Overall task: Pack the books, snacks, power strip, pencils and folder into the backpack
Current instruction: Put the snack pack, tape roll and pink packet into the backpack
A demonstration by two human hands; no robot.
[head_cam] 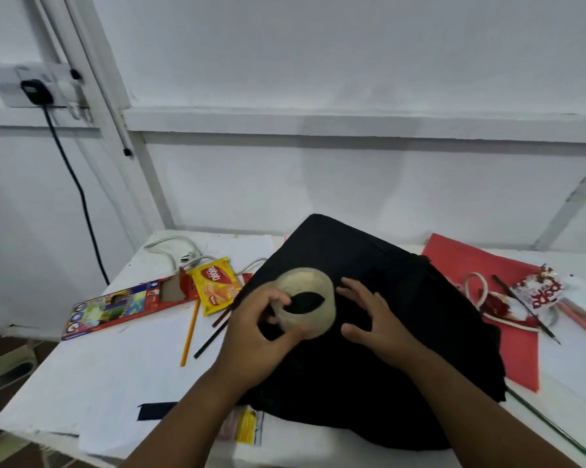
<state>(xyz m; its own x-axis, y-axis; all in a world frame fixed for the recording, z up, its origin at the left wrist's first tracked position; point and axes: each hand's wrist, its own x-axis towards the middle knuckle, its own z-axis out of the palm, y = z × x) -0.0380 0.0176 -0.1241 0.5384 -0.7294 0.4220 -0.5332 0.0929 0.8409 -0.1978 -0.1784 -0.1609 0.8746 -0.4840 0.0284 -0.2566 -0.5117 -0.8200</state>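
Note:
A black backpack (pixel 379 298) lies flat in the middle of the white table (pixel 109 383). Above it my left hand (pixel 258 336) grips a roll of clear tape (pixel 313 300). My right hand (pixel 374 319) hovers beside the roll with fingers spread, not touching it. A yellow snack packet (pixel 215 285) and a coloured-pencil box (pixel 129 304) lie to the left. Loose pencils (pixel 190 332) rest between them and the bag. A red folder (pixel 481 285) sits at the right under a red-and-white snack packet (pixel 541 292). A white power strip cable (pixel 180 248) curls at the back left.
A book or papers (pixel 247 427) poke out from under the backpack's near edge. A black strip (pixel 156 412) lies on the near left of the table. A wall socket (pixel 31 86) with a black cord hangs at the far left. A white cord loop (pixel 477 288) lies on the folder.

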